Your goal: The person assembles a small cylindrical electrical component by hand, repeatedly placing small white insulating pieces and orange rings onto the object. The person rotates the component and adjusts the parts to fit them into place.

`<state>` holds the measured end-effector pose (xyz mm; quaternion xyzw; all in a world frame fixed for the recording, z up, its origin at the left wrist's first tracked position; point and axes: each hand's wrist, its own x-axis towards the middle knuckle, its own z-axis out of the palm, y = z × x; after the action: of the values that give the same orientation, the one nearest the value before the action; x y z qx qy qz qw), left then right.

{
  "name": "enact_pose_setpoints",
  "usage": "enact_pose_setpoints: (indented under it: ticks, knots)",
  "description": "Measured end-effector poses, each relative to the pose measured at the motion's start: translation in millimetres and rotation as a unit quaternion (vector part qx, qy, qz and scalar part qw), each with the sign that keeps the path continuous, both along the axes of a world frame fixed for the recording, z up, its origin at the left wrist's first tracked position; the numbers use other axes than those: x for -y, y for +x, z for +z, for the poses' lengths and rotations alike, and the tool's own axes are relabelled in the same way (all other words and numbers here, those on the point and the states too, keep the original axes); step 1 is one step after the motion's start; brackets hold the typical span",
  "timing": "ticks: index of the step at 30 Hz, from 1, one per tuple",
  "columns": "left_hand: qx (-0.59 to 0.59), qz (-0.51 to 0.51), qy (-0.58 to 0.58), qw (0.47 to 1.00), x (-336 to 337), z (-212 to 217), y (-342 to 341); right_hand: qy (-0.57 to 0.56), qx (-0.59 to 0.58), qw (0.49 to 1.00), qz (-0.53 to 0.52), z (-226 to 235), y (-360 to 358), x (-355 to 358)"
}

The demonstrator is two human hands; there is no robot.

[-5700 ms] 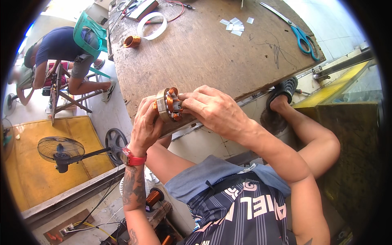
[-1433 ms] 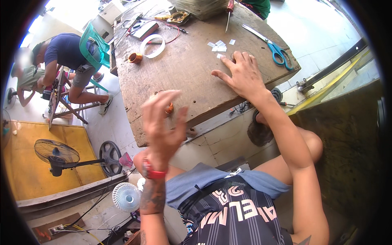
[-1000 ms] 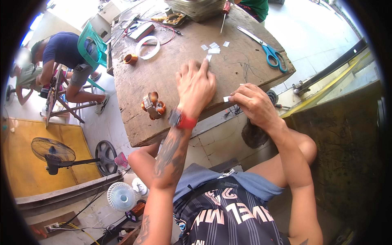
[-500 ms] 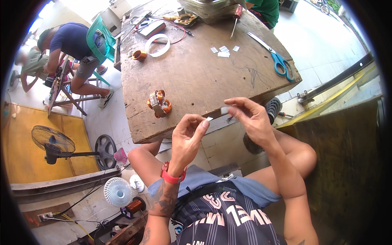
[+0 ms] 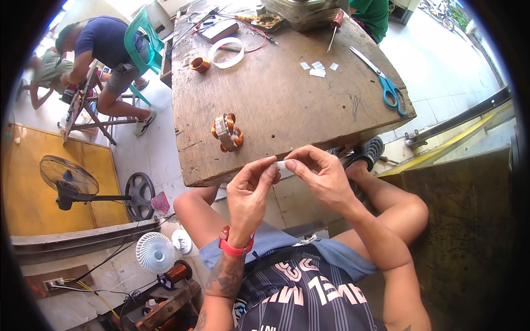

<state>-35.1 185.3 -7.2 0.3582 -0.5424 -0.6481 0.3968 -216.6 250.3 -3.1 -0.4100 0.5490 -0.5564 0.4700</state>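
Note:
My left hand (image 5: 247, 189) and my right hand (image 5: 321, 179) meet in front of the table's near edge, fingertips almost touching. Both are closed in a pinch on a small white slip (image 5: 280, 164) that shows between them. Fingers hide most of it, and I cannot tell whether it is one slip or two together. Beyond my left hand, a small motor stator with copper coils (image 5: 227, 133) stands on the worn wooden table (image 5: 259, 116). Several similar white slips (image 5: 317, 72) lie farther back.
Blue-handled scissors (image 5: 391, 91) and a red-handled screwdriver (image 5: 334, 30) lie at the right. A white ring (image 5: 227, 52), a copper coil (image 5: 199, 64) and a meter with leads (image 5: 220, 31) occupy the far left. Fans (image 5: 155, 252) stand left on the floor. Other people work nearby.
My hands have come together; my right hand moved left and down to meet my left. Earlier each pinched a white slip apart from the other. The whole view has shifted slightly.

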Motion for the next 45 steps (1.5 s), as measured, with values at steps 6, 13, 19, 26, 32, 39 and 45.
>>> enact_pose_setpoints:
  ticks: [6,13,19,26,32,39,45]
  knots:
    - [-0.014,-0.005,0.009,1.0,-3.6,1.7,3.0,-0.009,0.021,1.0,0.002,4.2,4.5,3.4]
    - [0.008,-0.024,-0.031,0.999,-4.5,5.9,7.0,-0.031,0.026,0.999,0.023,4.1,7.6,2.2]
    - [-0.051,-0.024,0.006,0.998,-2.8,9.7,11.5,-0.077,-0.02,0.996,0.036,7.9,5.8,-3.2]
    - [-0.009,-0.065,-0.036,0.997,1.2,20.3,24.7,-0.228,-0.27,0.936,-0.014,11.5,6.7,-0.2]
    - [0.078,-0.089,-0.148,0.982,7.2,26.0,33.3,-0.279,-0.324,0.904,-0.024,15.0,12.5,-0.8]
    - [0.104,-0.084,-0.233,0.963,12.2,24.9,32.4,-0.3,-0.34,0.891,-0.024,15.7,16.1,-1.4]
    - [0.155,-0.037,-0.308,0.938,7.2,35.0,33.3,-0.242,-0.276,0.93,-0.026,20.9,15.6,-4.2]
